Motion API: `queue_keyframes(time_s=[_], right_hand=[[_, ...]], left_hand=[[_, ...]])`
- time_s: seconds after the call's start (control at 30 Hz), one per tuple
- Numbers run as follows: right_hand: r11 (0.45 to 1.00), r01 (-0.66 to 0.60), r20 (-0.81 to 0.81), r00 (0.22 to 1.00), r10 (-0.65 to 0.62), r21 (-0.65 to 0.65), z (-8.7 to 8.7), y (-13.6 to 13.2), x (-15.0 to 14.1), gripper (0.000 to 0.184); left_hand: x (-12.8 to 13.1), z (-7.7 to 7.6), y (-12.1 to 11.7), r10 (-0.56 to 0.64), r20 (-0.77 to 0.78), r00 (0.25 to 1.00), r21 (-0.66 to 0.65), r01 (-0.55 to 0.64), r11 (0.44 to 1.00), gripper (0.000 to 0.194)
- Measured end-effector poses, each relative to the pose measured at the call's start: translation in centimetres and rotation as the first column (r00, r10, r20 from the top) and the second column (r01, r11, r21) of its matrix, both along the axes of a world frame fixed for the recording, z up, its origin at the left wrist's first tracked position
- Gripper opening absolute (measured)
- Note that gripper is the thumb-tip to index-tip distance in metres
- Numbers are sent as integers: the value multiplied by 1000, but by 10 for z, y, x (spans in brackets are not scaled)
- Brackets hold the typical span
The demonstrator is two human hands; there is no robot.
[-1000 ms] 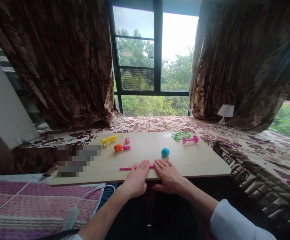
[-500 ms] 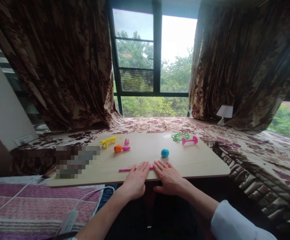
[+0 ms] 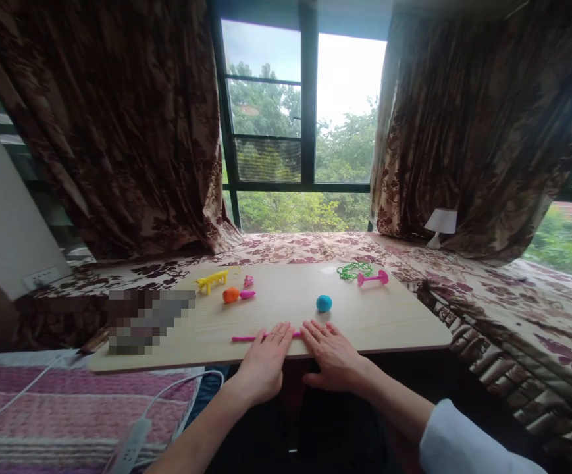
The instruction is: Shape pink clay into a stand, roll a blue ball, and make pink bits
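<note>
My left hand (image 3: 263,362) and my right hand (image 3: 332,355) lie flat side by side on the near edge of a light wooden table (image 3: 394,319), fingers stretched out and holding nothing. A thin pink stick (image 3: 246,338) lies under the fingertips of my left hand and reaches left. A blue ball (image 3: 324,303) sits just beyond my right hand. Farther back are an orange ball (image 3: 231,295), a small pink piece (image 3: 248,293), a yellow toy animal (image 3: 211,280), a green cord (image 3: 353,269) and a pink dumbbell-shaped toy (image 3: 373,278).
A blurred patch (image 3: 150,319) covers the table's left part. A pink striped blanket (image 3: 68,408) with a white cable and power strip (image 3: 132,442) lies at the lower left. Brown floral curtains, a window and a small white lamp (image 3: 441,224) stand behind.
Both hands stay flat at the table's edge. The view has shifted slightly; nothing on the table has moved.
</note>
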State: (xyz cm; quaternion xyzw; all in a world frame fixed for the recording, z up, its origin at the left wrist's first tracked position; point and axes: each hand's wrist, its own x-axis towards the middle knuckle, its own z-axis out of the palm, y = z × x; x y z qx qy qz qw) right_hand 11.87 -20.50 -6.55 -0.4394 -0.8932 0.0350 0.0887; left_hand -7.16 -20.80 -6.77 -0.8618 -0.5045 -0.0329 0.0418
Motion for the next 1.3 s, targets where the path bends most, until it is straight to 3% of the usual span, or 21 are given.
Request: queue_keyframes(time_s=[0.13, 0.37, 0.63, 0.87, 1.1, 1.3], right_hand=[[999, 17, -8, 1000, -17, 34, 3, 12, -3, 93], [998, -60, 4, 998, 60, 0, -6, -26, 11, 92], [999, 19, 17, 1000, -20, 37, 4, 13, -3, 91], [998, -65, 16, 998, 65, 19, -3, -21, 13, 91], [999, -29, -30, 999, 30, 44, 17, 2, -6, 87], [997, -63, -10, 998, 64, 53, 5, -3, -12, 91]], left_hand=[[5, 5, 9, 21, -9, 1000, 20, -21, 1000, 81], [-8, -3, -31, -25, -29, 999, 35, 26, 999, 89], [1, 6, 8, 27, -32, 999, 11, -27, 1000, 80], [-10, -2, -28, -9, 1, 1000, 41, 9, 999, 88], [-10, 0, -9, 18, 60, 998, 42, -21, 999, 85], [-15, -8, -15, 3, 63, 998, 70, -8, 998, 84]])
